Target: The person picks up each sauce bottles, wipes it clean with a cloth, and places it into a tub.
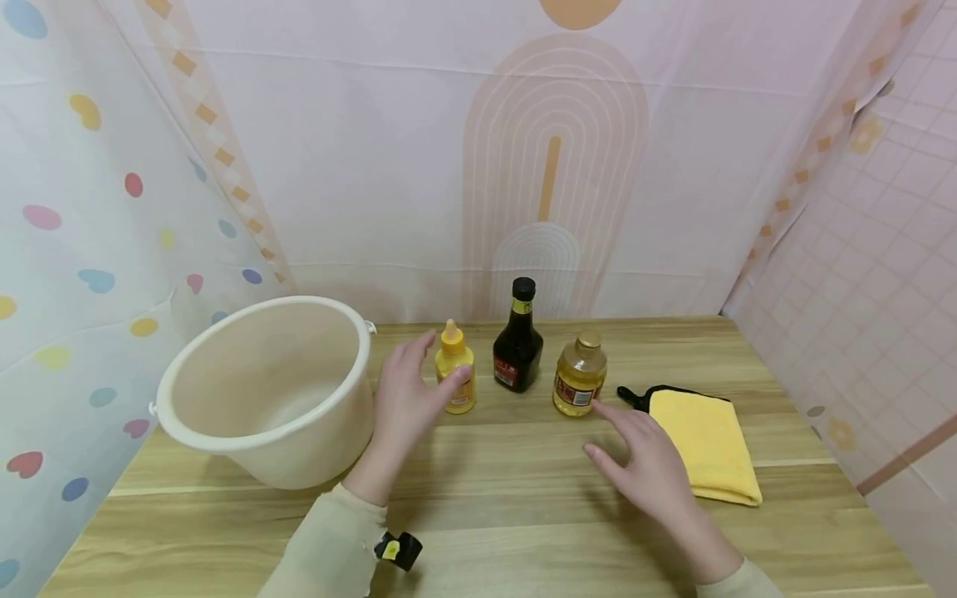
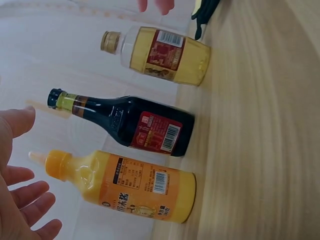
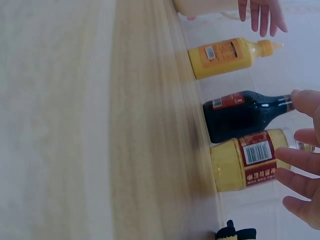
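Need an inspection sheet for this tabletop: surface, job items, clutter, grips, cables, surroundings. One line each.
Surface: wood-grain tabletop, no spill seen.
Job items: yellow squeeze bottle, dark sauce bottle and gold-capped bottle of golden liquid, all upright.
Clutter: cream bucket at left; folded yellow towel at right, partly covering a black-handled item, identity unclear.
Grips: left hand beside the yellow squeeze bottle, right hand near the gold-capped bottle; neither holds anything.
Cables: nothing seen.
Surroundings: patterned curtains behind and at both sides.
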Motion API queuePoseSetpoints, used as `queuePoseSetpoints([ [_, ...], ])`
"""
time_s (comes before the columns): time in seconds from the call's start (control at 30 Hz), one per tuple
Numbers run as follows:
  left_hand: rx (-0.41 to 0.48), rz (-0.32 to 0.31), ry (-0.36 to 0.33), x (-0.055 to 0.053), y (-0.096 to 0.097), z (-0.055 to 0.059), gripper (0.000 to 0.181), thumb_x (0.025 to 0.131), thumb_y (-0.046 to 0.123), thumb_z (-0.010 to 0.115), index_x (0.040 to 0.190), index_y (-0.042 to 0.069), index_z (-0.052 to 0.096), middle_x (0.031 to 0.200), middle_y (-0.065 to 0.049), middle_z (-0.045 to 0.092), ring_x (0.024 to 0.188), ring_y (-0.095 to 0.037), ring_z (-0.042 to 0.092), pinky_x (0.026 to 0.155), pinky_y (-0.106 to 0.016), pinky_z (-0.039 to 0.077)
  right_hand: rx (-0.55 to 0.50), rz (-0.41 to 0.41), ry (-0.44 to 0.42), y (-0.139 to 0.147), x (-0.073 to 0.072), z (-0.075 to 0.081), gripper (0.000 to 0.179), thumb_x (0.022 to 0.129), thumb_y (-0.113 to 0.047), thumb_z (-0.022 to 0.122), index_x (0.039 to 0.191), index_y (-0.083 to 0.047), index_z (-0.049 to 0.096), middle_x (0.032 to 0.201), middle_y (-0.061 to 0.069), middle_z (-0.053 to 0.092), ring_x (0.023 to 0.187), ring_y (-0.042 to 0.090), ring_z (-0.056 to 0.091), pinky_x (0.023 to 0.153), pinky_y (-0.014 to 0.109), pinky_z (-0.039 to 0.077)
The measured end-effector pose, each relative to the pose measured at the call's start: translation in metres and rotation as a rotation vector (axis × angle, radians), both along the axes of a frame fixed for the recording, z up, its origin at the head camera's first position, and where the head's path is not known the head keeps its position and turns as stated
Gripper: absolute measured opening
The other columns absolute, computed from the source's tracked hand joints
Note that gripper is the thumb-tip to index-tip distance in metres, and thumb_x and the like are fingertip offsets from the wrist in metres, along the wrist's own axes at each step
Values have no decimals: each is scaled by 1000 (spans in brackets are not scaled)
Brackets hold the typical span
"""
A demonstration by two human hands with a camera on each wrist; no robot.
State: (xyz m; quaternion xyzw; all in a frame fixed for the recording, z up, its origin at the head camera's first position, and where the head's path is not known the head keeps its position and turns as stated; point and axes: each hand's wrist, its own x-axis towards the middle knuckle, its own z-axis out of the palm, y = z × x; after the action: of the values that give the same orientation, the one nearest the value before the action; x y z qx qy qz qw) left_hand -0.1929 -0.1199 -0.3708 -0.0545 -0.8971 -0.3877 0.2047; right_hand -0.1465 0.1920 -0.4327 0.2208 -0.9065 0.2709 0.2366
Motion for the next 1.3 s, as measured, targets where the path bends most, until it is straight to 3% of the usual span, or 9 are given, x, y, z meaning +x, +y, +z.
queuePoseSetpoints([
  [0.23, 62, -3, -44, -14, 1, 5, 64, 86, 34, 78, 136, 0, 56, 131, -19, 58, 115, -34, 55, 97, -49, 45, -52, -28, -7, 7, -2, 3, 51, 83, -19, 80, 127, -2, 63, 118, 11, 68, 110, 33, 60, 94, 52, 46],
  [0.63, 140, -2, -38, -35, 2, 6, 48, 87, 28, 78, 128, 4, 65, 126, -14, 64, 112, -30, 58, 98, -46, 45, -75, -63, -35, 16, -6, 3, 49, 84, -17, 79, 128, -1, 62, 115, 12, 69, 110, 34, 59, 93, 53, 46],
  [0.97, 151, -6, -130, -40, 3, 8, 51, 85, 30, 80, 127, 3, 65, 126, -14, 64, 117, -30, 57, 102, -46, 43, -70, -81, -32, 22, -9, 3, 49, 84, -17, 79, 128, -2, 63, 116, 13, 69, 110, 36, 59, 94, 53, 46],
  [1.3, 95, -25, -173, -45, 2, 11, 46, 86, 23, 79, 123, 1, 66, 119, -16, 66, 112, -31, 59, 99, -48, 45, -54, -109, -57, 30, -12, 8, 47, 86, -18, 78, 128, -2, 63, 113, 13, 69, 112, 38, 58, 94, 54, 45],
])
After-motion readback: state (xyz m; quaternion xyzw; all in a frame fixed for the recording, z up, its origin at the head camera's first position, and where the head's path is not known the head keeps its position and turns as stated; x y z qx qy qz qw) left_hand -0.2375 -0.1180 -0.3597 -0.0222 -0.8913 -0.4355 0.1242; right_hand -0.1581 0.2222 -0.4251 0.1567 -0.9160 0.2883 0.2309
